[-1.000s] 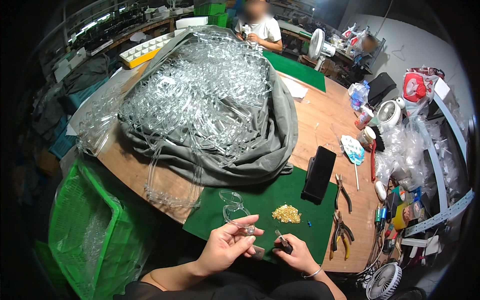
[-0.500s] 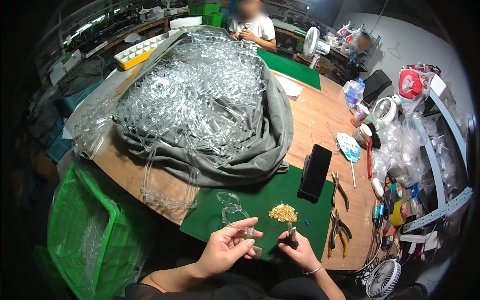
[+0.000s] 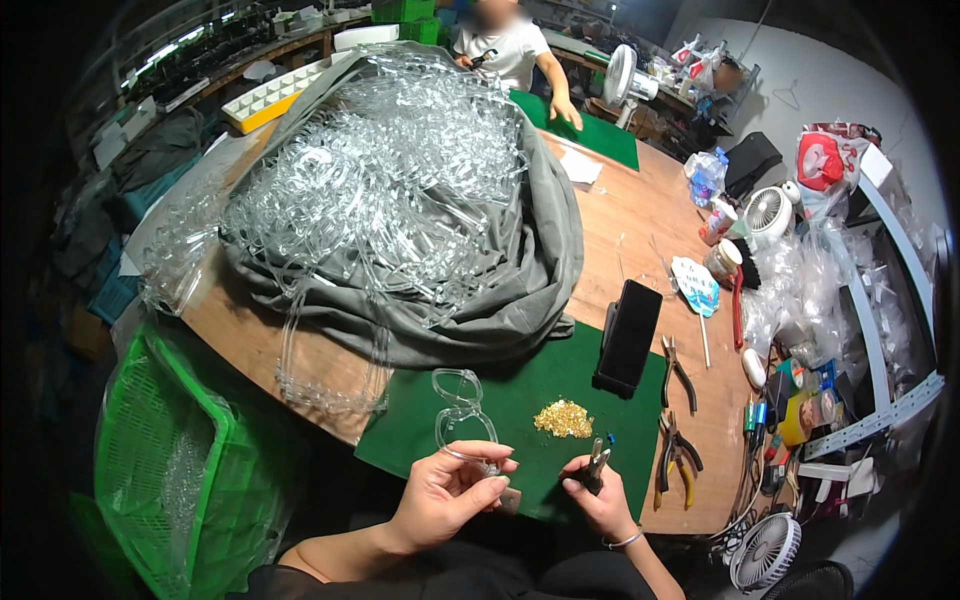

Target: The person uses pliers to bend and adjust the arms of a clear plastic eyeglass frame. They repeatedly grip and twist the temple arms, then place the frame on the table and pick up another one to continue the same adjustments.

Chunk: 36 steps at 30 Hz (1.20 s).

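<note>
Rotated since the frame half a second ago, the dark-handled tool [image 3: 594, 472] now shows two metal tips pointing away from the body, and a co-worker's arm, earlier bent at the chest, now extends down to the far mat. Of the wearer's hands, the left hand [image 3: 445, 498] grips a clear plastic frame [image 3: 461, 411] between thumb and fingers, its two loops projecting above the near green mat [image 3: 500, 392]; the right hand [image 3: 603, 507] is closed around the tool, apart from the left. Beyond the tool's tips lies a heap of small gold-coloured pieces [image 3: 564, 419], with a tiny blue piece [image 3: 611, 438] just to its right. Farther out, a black phone-like slab [image 3: 627, 338] leans at the mat's upper right; pliers with dark handles [image 3: 678, 376] and pliers with yellow-and-black handles [image 3: 680, 462] lie near the mat's right edge. Across the wooden desk [image 3: 632, 220], a grey cloth [image 3: 490, 335] surrounds a large mound of transparent pieces [image 3: 380, 170]. At the left stands a green crate [image 3: 222, 440]; at the far side, the co-worker's hand [image 3: 565, 110] is over the far green mat [image 3: 615, 143].
</note>
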### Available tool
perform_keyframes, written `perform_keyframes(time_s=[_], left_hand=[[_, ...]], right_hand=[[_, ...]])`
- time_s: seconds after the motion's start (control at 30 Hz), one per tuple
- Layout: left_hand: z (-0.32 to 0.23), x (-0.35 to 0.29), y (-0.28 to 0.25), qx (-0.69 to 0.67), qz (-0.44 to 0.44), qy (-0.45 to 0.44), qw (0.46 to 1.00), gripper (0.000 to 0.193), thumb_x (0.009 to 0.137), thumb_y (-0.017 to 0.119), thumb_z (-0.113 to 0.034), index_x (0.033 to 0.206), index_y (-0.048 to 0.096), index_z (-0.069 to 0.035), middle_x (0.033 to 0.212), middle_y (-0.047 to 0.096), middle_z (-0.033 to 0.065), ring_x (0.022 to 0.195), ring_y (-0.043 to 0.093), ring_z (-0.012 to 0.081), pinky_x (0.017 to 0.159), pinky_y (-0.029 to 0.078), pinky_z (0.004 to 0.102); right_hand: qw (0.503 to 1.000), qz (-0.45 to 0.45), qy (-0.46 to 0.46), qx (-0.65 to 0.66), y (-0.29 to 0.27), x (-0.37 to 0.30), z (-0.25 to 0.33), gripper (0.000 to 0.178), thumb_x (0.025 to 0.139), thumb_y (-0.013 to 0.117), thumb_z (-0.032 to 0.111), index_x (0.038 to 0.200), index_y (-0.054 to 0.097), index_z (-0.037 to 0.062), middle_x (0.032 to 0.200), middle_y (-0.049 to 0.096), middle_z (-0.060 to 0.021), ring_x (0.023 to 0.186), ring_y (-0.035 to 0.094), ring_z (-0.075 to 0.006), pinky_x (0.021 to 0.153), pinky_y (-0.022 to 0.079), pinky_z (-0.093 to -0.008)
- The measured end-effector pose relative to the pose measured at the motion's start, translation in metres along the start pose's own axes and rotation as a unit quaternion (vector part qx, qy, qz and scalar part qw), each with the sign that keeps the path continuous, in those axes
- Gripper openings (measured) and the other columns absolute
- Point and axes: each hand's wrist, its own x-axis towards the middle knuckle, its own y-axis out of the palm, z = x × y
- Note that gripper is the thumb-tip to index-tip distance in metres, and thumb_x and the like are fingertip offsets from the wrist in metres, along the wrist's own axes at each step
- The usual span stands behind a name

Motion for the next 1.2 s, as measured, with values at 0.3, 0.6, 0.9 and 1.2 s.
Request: perform_keyframes(time_s=[0.3, 0.6, 0.9, 1.2], left_hand=[[0.0, -0.001, 0.003, 0.022, -0.013, 0.0, 1.0, 0.035, 0.084, 0.058, 0.004, 0.118, 0.054, -0.003, 0.104, 0.062, 0.0071, 0.079, 0.059, 0.006, 0.068, 0.05, 0.0195], [0.003, -0.002, 0.002, 0.021, -0.009, 0.013, 1.0, 0.037, 0.084, 0.057, 0.006, 0.119, 0.053, -0.002, 0.106, 0.061, 0.0077, 0.081, 0.059, 0.0059, 0.069, 0.048, 0.0193], [0.006, -0.001, 0.0, 0.033, -0.012, -0.004, 0.999, 0.037, 0.084, 0.059, 0.005, 0.12, 0.053, -0.002, 0.105, 0.061, 0.0067, 0.078, 0.057, 0.0034, 0.068, 0.047, 0.0177], [0.029, 0.0, -0.008, 0.268, -0.038, 0.089, 0.958, 0.033, 0.079, 0.063, 0.005, 0.111, 0.058, 0.0, 0.099, 0.061, 0.0091, 0.078, 0.061, 0.0105, 0.068, 0.051, 0.022]], right_hand=[[1.0, -0.004, -0.002, 0.003, -0.001, -0.003, -0.001, 0.02, 0.083, 0.064, 0.012, 0.097, 0.056, -0.0005, 0.089, 0.061, -0.006, 0.082, 0.056, -0.0125, 0.076, 0.044, -0.0259], [1.0, -0.014, -0.014, 0.015, 0.0, -0.003, -0.003, 0.022, 0.084, 0.064, 0.017, 0.097, 0.056, 0.0006, 0.087, 0.059, -0.0036, 0.08, 0.054, -0.0106, 0.075, 0.044, -0.0245], [1.0, -0.016, -0.024, 0.002, 0.003, -0.004, 0.0, 0.019, 0.084, 0.064, 0.013, 0.096, 0.056, 0.0009, 0.087, 0.059, -0.0038, 0.08, 0.054, -0.0107, 0.073, 0.044, -0.0248], [0.986, -0.114, -0.097, -0.069, 0.021, -0.017, -0.017, 0.019, 0.074, 0.067, 0.005, 0.091, 0.058, 0.0023, 0.085, 0.06, -0.0102, 0.079, 0.06, -0.0224, 0.068, 0.048, -0.0286]])
